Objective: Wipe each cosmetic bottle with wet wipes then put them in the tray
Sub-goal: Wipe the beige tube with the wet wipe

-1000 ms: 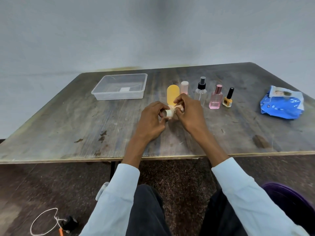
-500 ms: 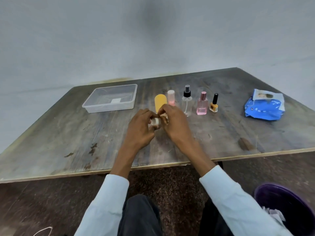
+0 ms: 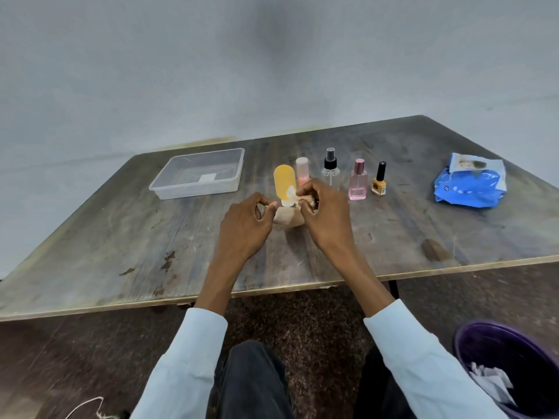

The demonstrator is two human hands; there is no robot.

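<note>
At upper left of the worktop (image 3: 121,237) the clear plastic tray (image 3: 198,173) holds no bottles. At centre, the left hand (image 3: 246,223) pinches a small beige cylindrical bottle (image 3: 289,217); the right hand (image 3: 325,211) pinches a pale wet wipe (image 3: 292,193) against it. Wiping looks underway; next, probably a carry left to the tray.

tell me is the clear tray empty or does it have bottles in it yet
Empty of bottles: the clear tray shows only a small white label on its floor, and five bottles stand on the table beside it.
</note>
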